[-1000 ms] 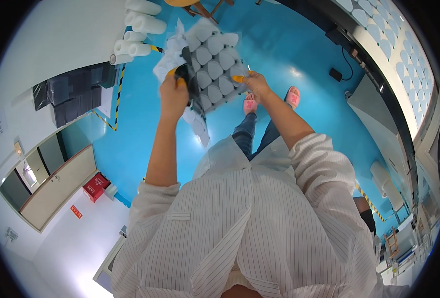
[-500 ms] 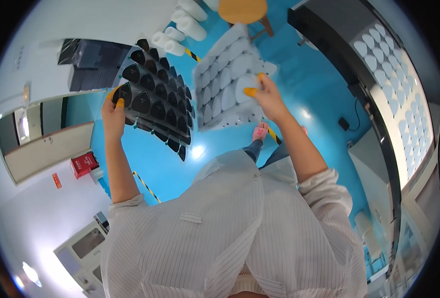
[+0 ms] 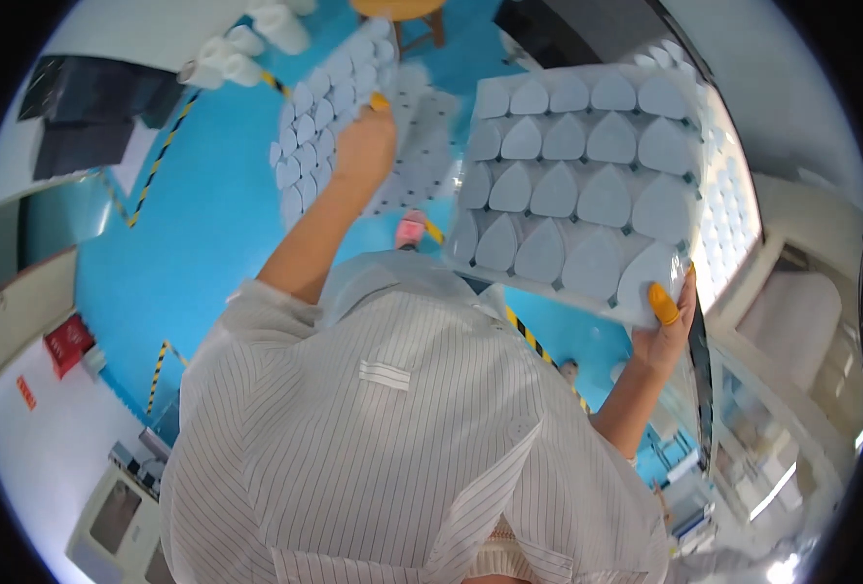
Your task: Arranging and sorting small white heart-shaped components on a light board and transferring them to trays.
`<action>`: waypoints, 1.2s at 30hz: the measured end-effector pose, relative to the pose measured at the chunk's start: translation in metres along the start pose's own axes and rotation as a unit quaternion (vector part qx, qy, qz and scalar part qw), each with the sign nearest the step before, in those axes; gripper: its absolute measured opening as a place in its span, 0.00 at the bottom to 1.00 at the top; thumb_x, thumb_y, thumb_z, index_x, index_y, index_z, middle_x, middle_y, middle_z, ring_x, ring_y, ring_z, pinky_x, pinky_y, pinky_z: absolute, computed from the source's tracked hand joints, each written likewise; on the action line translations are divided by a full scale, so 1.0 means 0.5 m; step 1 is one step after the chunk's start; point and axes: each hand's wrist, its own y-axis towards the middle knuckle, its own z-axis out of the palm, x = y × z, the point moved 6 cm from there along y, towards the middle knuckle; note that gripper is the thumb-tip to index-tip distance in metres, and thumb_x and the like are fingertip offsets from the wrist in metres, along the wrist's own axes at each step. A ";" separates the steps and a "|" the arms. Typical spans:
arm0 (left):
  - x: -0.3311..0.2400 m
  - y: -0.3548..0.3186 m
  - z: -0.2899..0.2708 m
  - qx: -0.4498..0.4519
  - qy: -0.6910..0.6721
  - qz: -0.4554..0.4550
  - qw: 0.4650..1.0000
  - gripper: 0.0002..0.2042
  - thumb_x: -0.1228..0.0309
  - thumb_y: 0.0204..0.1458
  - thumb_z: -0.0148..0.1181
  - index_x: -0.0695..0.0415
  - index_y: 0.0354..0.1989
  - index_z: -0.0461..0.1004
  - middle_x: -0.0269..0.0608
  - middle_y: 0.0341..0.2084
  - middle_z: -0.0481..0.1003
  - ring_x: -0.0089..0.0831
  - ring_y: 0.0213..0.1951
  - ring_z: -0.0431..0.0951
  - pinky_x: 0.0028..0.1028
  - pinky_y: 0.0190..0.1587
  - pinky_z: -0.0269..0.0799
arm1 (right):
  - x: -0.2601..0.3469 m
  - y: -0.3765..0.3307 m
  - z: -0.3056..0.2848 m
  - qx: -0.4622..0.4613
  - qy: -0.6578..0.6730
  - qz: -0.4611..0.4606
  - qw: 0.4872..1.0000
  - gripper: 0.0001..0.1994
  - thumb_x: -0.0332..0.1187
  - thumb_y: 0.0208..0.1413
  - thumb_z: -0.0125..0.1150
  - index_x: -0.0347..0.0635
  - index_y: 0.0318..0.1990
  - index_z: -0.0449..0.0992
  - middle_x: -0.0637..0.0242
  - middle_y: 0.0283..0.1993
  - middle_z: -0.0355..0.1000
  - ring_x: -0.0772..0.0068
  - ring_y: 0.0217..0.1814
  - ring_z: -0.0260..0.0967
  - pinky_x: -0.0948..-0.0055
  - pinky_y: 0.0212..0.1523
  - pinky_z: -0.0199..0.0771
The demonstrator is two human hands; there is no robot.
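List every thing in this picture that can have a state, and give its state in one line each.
Left hand: raised, gripping one pale moulded tray.
Left tray: held up over the blue floor, tilted.
Right hand: closed on the corner of a second tray.
Right tray: held up, its teardrop-shaped bumps facing the camera.
Wooden stool: standing on the floor.

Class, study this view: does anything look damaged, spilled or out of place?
Nothing stands out. The right hand grips a pale tray of pointed cells by its corner; the left hand holds a second tray farther off. Both look whole, with nothing spilled on the blue floor.
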 end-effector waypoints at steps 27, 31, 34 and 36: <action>-0.442 -0.145 -0.136 0.193 -0.448 0.203 0.849 0.14 0.71 0.42 0.65 0.61 0.37 0.70 0.41 0.39 0.66 0.36 0.41 0.69 0.29 0.44 0.67 | -0.198 0.125 0.012 0.070 0.161 0.236 0.956 0.21 0.24 0.51 0.54 0.41 0.54 0.63 0.65 0.49 0.68 0.68 0.50 0.68 0.66 0.53 0.67; -0.416 -0.124 -0.082 0.215 -0.473 0.187 0.834 0.12 0.74 0.44 0.63 0.62 0.37 0.70 0.40 0.37 0.65 0.32 0.38 0.69 0.27 0.42 0.68 | -0.244 0.146 0.009 0.068 0.148 0.275 0.948 0.19 0.28 0.53 0.56 0.40 0.52 0.64 0.64 0.49 0.69 0.69 0.50 0.68 0.66 0.52 0.68; -0.421 -0.117 -0.061 0.284 -0.507 0.175 0.795 0.11 0.75 0.45 0.62 0.63 0.37 0.69 0.41 0.36 0.65 0.32 0.36 0.70 0.26 0.42 0.68 | -0.250 0.143 -0.006 0.050 0.116 0.289 0.949 0.19 0.32 0.54 0.56 0.39 0.53 0.65 0.63 0.49 0.69 0.69 0.51 0.68 0.66 0.52 0.68; -0.429 -0.118 -0.051 0.311 -0.511 0.166 0.784 0.11 0.76 0.45 0.61 0.63 0.37 0.69 0.41 0.34 0.66 0.31 0.35 0.70 0.25 0.41 0.68 | -0.240 0.138 -0.009 0.044 0.096 0.290 0.951 0.19 0.34 0.55 0.56 0.38 0.53 0.65 0.62 0.49 0.69 0.69 0.51 0.68 0.66 0.53 0.69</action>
